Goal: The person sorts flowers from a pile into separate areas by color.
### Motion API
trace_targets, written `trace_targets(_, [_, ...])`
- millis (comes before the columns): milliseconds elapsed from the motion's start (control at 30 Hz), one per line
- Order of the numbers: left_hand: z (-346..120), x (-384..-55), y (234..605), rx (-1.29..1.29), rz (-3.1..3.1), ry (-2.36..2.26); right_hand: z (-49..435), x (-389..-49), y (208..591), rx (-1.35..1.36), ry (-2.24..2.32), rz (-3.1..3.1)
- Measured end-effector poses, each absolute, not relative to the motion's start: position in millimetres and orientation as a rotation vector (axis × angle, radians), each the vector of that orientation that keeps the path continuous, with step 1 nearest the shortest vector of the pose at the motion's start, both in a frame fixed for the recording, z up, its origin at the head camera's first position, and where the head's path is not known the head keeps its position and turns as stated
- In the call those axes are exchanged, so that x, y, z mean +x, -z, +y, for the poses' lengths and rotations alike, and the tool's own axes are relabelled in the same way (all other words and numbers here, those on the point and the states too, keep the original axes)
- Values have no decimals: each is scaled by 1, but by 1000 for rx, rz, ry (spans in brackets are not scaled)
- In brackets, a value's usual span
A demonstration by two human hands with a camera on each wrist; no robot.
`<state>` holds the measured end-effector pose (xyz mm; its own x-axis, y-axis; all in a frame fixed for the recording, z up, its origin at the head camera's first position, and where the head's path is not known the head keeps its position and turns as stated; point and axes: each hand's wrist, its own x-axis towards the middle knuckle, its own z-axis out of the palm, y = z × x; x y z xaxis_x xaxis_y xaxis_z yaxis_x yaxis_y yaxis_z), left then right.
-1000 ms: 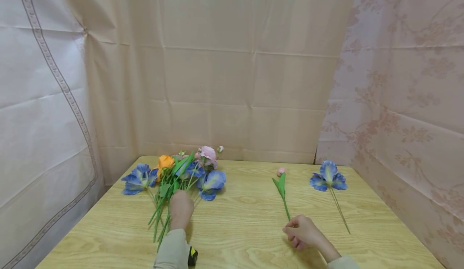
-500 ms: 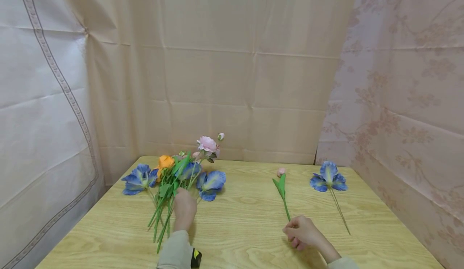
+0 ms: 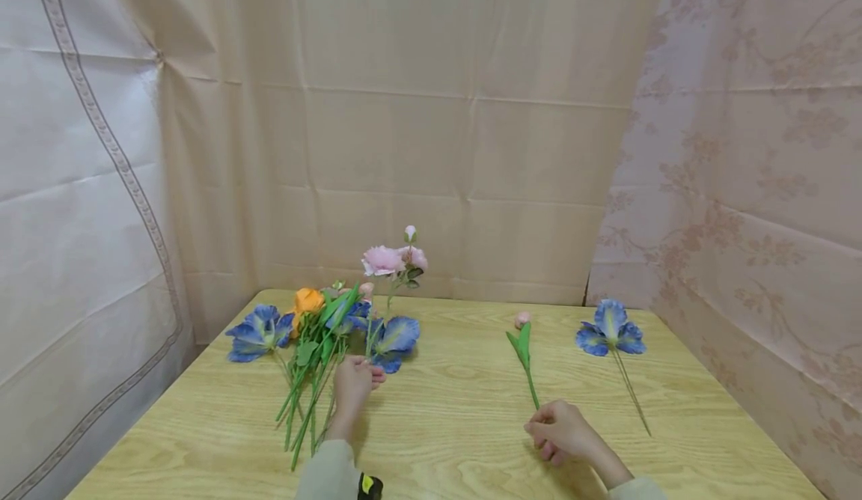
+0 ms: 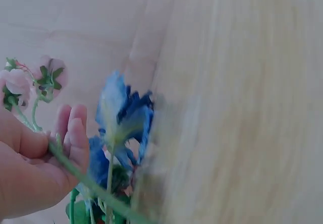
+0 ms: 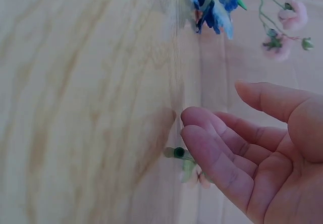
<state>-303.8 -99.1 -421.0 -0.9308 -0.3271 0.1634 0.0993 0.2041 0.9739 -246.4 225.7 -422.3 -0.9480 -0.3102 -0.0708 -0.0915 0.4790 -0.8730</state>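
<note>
A pink peony spray (image 3: 384,260) with a small bud stands raised above the flower pile, its stem pinched between the thumb and fingers of my left hand (image 3: 353,388). In the left wrist view that stem (image 4: 96,187) runs across the palm. My right hand (image 3: 562,433) hovers by the table, fingers loosely bent and holding nothing in the right wrist view. Just beyond its fingertips lies a pink tulip (image 3: 523,346) with green leaves. Beside my left hand are green stems (image 3: 296,410), an orange flower (image 3: 309,302) and a blue iris (image 3: 396,339).
Another blue iris (image 3: 611,324) lies alone at the right of the wooden table (image 3: 465,380). One more blue flower (image 3: 259,334) rests at the pile's left edge. A beige curtain (image 3: 404,148) hangs behind the table.
My left hand has drawn the pink peony spray up and slightly right out of the pile, and its fingers have turned into view. My right hand has stayed in place.
</note>
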Motion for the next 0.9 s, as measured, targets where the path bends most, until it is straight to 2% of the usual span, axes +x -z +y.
trace_targets(100, [-96, -302, 419, 187, -2085, 1860, 225, -247, 423, -357, 1469, 2504])
trace_targets(333, [-88, -296, 405, 179, -2104, 1737, 224, -246, 423, -367, 1470, 2509])
trace_targets(600, [-75, -281, 391, 55, -2053, 1985, 221, -246, 422, -420, 1477, 2515])
trace_targets(900, [-60, -269, 388, -198, -1996, 2148, 217, -247, 418, -687, 1448, 2546])
